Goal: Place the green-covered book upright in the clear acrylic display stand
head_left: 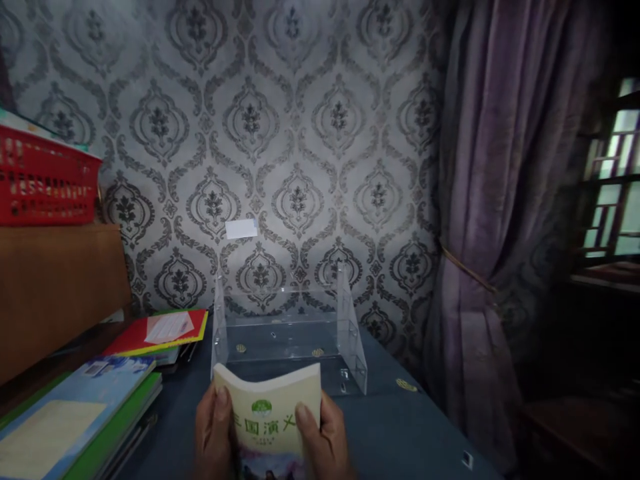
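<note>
- Paperback book [273,410] clamped upright in both grips, left hand [214,433] and right hand [323,440], just before clear acrylic book stand [290,333] on bench [400,427].
- Risk: stand is light; nudging its side wall could shift or tip it.
- Dim light hides the transparent edges.

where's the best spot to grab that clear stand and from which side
Probably the two upright side panels of the stand, one hand on each, coming from the front. The panels rise tall and thin at either end and the front is open; the wall blocks the back. Both hands now hold the book.
</note>
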Motion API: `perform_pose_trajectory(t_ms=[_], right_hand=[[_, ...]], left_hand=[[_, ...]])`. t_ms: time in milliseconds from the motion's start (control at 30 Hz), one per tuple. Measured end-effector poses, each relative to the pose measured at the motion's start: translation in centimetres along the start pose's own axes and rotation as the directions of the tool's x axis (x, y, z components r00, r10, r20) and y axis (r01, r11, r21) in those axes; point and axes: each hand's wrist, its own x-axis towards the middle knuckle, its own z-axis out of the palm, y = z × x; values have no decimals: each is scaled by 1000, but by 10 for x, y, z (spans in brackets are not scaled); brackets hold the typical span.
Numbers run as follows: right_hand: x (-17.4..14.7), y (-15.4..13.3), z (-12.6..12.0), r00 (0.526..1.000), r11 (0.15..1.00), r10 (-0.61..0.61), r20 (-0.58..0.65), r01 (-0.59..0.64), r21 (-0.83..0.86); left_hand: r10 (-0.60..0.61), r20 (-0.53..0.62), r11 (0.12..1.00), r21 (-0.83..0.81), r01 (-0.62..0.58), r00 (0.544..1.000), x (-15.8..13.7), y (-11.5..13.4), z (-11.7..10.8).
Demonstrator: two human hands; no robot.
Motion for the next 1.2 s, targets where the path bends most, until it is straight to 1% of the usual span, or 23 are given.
perform_pose_trajectory(t_ms=[67, 167, 300, 500, 567, 633, 700, 800, 900, 1000, 1100, 1167, 1200], right_hand=[[1, -2, 0, 1000, 1000, -3, 23, 2, 19], [1, 0, 0, 999, 1000, 3, 51, -5, 30], [1, 7, -2, 999, 1000, -13, 33, 13, -2], [2, 8, -5, 997, 1000, -14, 70, 16, -17], [2, 5, -6, 998, 999, -7, 70, 9, -31], [1, 3, -7, 997, 999, -3, 75, 7, -49], [0, 3, -7, 998, 998, -10, 63, 14, -67], [-1, 4, -7, 1000, 996, -23, -3, 23, -88], [1, 4, -7, 999, 994, -35, -37, 31, -104], [4, 0, -9, 999, 991, -36, 37, 40, -129], [11, -9, -14, 993, 975, -51, 105, 72, -211], [18, -19, -20, 989, 949, -64, 131, 101, -298], [23, -24, -24, 985, 932, -57, 163, 111, -345]], left_hand=[[-3, -11, 1000, -27, 2, 1000, -1, 2, 2], [1, -15, 1000, -8, -2, 1000, -3, 2, 2], [-25, -38, 1000, -15, 24, 999, -6, 0, 3], [-54, -73, 998, -18, 53, 996, -9, 0, 5], [-49, -82, 999, 5, 49, 995, -10, 3, 5], [-27, -66, 1000, 15, 28, 997, -10, 7, 6], [-15, -38, 1000, 15, 15, 999, -10, 11, 7], [-21, -37, 999, 39, 22, 999, -10, 16, 9], [-37, -15, 999, 13, 37, 999, -10, 18, 9], [-68, 3, 998, -13, 68, 998, -10, 19, 10], [-73, 26, 997, -7, 73, 997, -8, 17, 11], [-56, 75, 998, -5, 56, 996, -2, 15, 9], [-46, 112, 999, 8, 45, 993, 2, 14, 6]])
